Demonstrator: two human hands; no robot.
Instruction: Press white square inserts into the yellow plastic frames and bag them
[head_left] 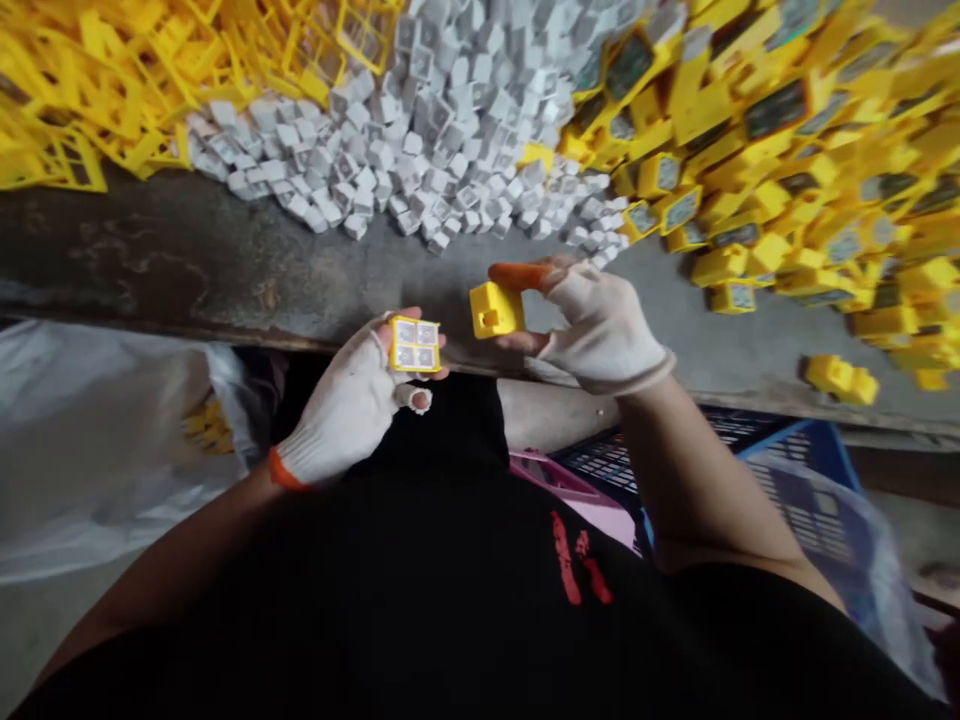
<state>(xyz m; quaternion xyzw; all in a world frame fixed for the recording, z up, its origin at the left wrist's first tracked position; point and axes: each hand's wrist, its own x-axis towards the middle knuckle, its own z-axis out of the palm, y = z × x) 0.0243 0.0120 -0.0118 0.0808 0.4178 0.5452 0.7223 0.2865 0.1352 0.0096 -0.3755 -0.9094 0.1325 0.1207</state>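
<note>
My left hand (352, 390), in a white glove with bare fingertips, is closed on a yellow frame (393, 346) fitted with white square pieces (416, 345) in a two-by-two layout. To its right, my right hand (600, 320) pinches a yellow plastic housing (496, 310) between an orange-covered finger and the thumb. That housing has a small slot or tab on the side facing me. The two parts are held apart from each other, above the table's front edge.
Yellow frames (150, 70) are heaped at the back left, small white pieces (450, 130) in the middle, and yellow housings (810, 180) at the right of the metal table (150, 260). Below are a plastic bag (112, 430) and a blue crate (810, 480).
</note>
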